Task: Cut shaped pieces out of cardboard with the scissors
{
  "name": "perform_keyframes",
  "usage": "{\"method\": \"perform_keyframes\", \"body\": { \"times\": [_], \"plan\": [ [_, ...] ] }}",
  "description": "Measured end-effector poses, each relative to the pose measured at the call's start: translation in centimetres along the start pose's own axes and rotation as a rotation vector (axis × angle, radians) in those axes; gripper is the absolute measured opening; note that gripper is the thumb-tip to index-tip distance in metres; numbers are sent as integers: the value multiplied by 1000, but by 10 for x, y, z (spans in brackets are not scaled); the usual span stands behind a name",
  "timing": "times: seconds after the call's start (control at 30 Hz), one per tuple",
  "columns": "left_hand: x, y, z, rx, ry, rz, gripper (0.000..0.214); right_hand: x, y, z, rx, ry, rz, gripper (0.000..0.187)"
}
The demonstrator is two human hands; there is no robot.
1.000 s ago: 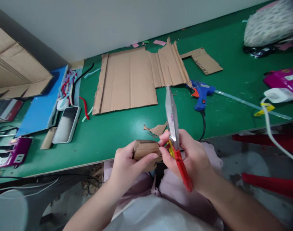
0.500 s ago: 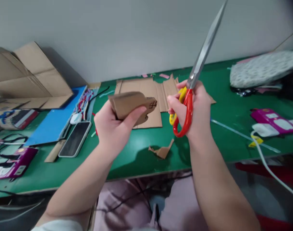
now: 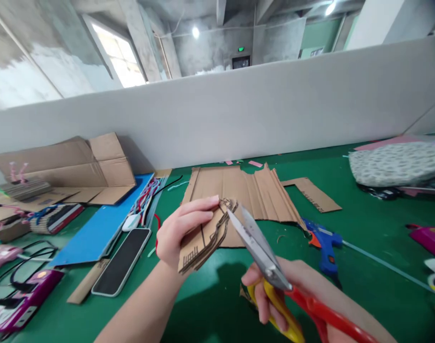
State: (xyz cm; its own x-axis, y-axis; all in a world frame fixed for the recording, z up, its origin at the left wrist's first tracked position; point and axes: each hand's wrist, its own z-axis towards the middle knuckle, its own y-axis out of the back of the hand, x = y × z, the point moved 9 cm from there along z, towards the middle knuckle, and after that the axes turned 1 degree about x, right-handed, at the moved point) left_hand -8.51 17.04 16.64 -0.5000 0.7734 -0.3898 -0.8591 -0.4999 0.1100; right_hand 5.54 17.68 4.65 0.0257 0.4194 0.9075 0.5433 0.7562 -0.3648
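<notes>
My left hand (image 3: 182, 228) holds a stack of cut cardboard pieces (image 3: 203, 240) upright above the green table, thumb on the near face. My right hand (image 3: 274, 295) grips scissors (image 3: 260, 252) with red and yellow handles. The steel blades point up and left, and their tips touch the top edge of the cardboard stack. A large creased cardboard sheet (image 3: 253, 190) lies flat on the table behind both hands.
A blue glue gun (image 3: 322, 240) lies right of the scissors. A phone (image 3: 123, 262), a blue board (image 3: 99, 226) and pipe cleaners (image 3: 144, 195) sit at the left, with folded boxes (image 3: 67, 164) behind. A patterned pouch (image 3: 396, 164) and magenta packs (image 3: 430, 238) are at the right.
The view has tilted up. My left hand turned the cardboard stack edge-on. My right hand dropped lower and swung the scissors down, bringing the blade tips to the stack.
</notes>
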Motion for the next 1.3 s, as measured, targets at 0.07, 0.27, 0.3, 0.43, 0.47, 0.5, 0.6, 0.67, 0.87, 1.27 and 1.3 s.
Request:
{"method": "perform_keyframes", "body": {
  "times": [0.07,0.27,0.3,0.43,0.47,0.5,0.6,0.67,0.87,1.27,1.3],
  "plan": [
    [0,1,1,1,12,-3,15,4,2,-4,-67,55,-70,29],
    [-3,2,2,-3,-85,-103,16,34,-2,-26,-198,77,-457,29],
    [-3,1,2,15,-84,-118,16,39,-2,-28,-221,71,-475,29],
    [-1,-8,-2,82,-39,-153,16,48,-5,-29,-213,120,-516,28],
    [-1,-10,-3,95,-32,-163,16,46,-6,-28,-185,122,-525,29],
    [-2,-11,-3,106,-29,-174,17,45,-8,-27,-160,119,-534,31],
    [-2,-14,-5,140,-38,-214,21,43,-5,-30,-176,122,-553,27],
    [0,-16,-5,165,-39,-226,24,44,-1,-32,-221,127,-539,21],
    [1,-20,-7,194,-33,-282,27,37,-7,-29,-135,152,-435,37],
    [-1,-22,-8,203,-86,-332,36,35,3,-40,-241,109,-376,28],
    [-2,-22,-8,211,-90,-339,37,33,4,-40,-248,94,-385,25]
  ]
}}
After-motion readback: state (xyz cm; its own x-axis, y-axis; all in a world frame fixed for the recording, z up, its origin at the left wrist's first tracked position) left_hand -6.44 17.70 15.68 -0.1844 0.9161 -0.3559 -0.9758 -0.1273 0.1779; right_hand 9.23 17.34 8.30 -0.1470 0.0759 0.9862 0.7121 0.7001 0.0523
